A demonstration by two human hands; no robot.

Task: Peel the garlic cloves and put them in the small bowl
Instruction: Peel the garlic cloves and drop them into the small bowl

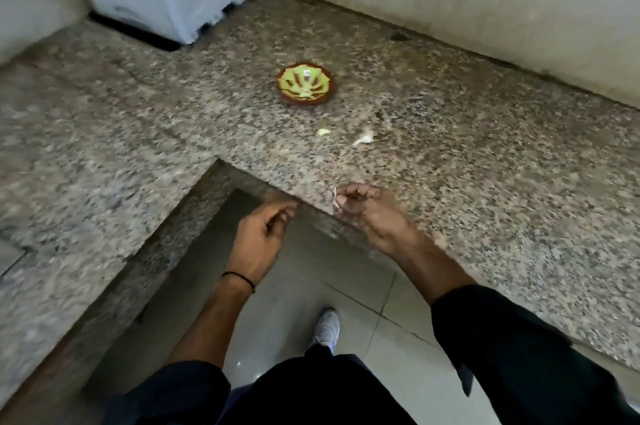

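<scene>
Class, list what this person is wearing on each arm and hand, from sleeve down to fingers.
Both hands are bare, with no gloves. The left hand has a thin black band round its wrist; the right hand shows none. The left sleeve and right sleeve are dark and stop short of the wrists. Blur hides any ring.

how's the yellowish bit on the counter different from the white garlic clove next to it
The yellowish bit is smaller and rounded; the white garlic clove is larger and tapers to a point. The bit looks pale yellow-green, perhaps peeled; the clove is whitish, perhaps still in skin, though blur hides detail. Both lie on the granite counter, outside the small bowl, on its near side.
</scene>
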